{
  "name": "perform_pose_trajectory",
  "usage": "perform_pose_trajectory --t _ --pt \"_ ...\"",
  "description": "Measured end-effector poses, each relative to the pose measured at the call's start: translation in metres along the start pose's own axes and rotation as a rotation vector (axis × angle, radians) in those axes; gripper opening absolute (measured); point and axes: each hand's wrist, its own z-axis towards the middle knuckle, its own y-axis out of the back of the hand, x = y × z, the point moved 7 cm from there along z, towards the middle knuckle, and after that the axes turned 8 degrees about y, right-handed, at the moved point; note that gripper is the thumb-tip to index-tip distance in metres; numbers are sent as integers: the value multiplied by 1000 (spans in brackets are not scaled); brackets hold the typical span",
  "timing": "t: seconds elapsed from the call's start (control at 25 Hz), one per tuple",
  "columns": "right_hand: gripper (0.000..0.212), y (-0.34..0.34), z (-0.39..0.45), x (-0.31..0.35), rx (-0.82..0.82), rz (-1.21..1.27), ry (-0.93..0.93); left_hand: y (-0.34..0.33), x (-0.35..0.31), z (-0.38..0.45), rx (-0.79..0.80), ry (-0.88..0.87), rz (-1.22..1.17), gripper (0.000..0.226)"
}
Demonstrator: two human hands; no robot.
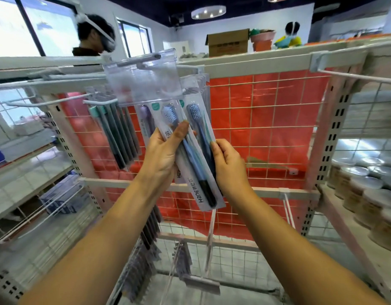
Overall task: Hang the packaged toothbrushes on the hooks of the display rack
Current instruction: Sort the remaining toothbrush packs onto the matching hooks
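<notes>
- Several packaged toothbrushes [191, 150] are held up in front of the display rack [256, 119], fanned slightly, their heads up and handles slanting down to the right; two blue brush heads and one purple show through the clear fronts.
- The left hand [162, 157] grips the bundle from the left, thumb pressed across the front of a pack (the other fingers are curled behind, out of sight).
- The right hand [228, 164] pinches the right edge of the rightmost pack, its fingers [216, 150] bent round the card.
- The tops of the packs sit at the level of a white hook [102, 102], partly hidden behind a clear plastic tag [144, 75]; I cannot tell whether any held pack is on a hook.
- Just left, a row of green-headed toothbrush packs [115, 133] hangs from that hook against the red-backed wire grid.
- More packs hang lower down [148, 230].
- Jars [361, 190] stand on the shelf to the right.
- A cardboard box [227, 42] sits on top of the rack.
</notes>
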Motion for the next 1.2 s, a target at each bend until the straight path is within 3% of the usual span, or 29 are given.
perform_pose_trajectory --t 0.08,0.24,0.36,0.68,0.96,1.08,1.2 --pt "23 3 1 0 8 -34 5 1 0 1 19 11 101 28" --pt "19 8 4 -2 -2 -52 24 -4 -5 -2 46 -45 398 28" --pt "21 4 3 -7 -2 -45 6 -7 -2 2 -5 -39 452 21" --pt "29 -1 1 -16 50 -89 -67 0 -10 5 -154 -63 814 68" --pt "34 -9 -13 -26 155 -63 -204 20 14 -9 -107 96 1033 64" --pt "44 -19 -26 -33 184 -42 -300 28 31 -21 -65 134 1124 77" --pt "53 -29 -38 -41 187 -27 -382 36 45 -27 0 116 1237 67"
